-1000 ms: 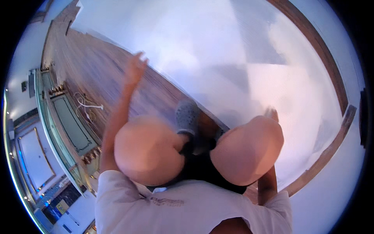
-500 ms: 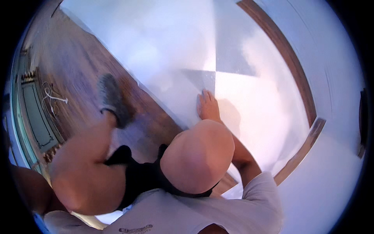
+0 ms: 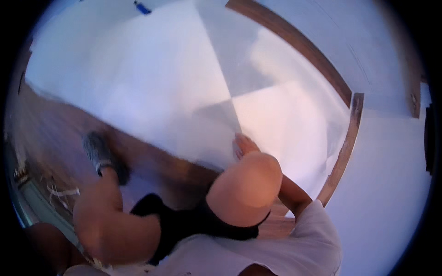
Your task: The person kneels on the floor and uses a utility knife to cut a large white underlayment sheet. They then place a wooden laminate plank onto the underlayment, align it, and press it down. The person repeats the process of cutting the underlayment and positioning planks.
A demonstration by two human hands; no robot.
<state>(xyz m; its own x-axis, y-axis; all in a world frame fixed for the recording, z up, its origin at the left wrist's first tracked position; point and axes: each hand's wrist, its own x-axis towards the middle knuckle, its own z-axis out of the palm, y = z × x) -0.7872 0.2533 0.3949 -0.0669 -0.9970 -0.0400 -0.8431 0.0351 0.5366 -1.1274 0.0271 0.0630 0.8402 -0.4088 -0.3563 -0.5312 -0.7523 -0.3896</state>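
My right hand (image 3: pixel 245 145) lies with its fingers stretched out on a large white sheet (image 3: pixel 138 83) spread over the wooden floor. Nothing shows in that hand. My right knee stands just in front of the wrist and covers part of the forearm. Bright patches and grey shadows cross the sheet close to the fingertips. Only the upper part of my left arm (image 3: pixel 53 244) shows at the lower left; its hand is out of view. A small blue object (image 3: pixel 142 8), too small to name, rests at the sheet's far side.
Brown baseboard (image 3: pixel 299 41) runs along the white wall (image 3: pixel 377 156) on the right. Bare wood floor (image 3: pixel 60 119) borders the sheet on the left, under my shoe (image 3: pixel 99 149). A white cable (image 3: pixel 62 192) lies near a green panelled piece of furniture (image 3: pixel 41 204).
My view has turned, and the sheet sits rotated in it. The blue object has come into sight at the top. My right hand stays on the sheet, fingers still outstretched.
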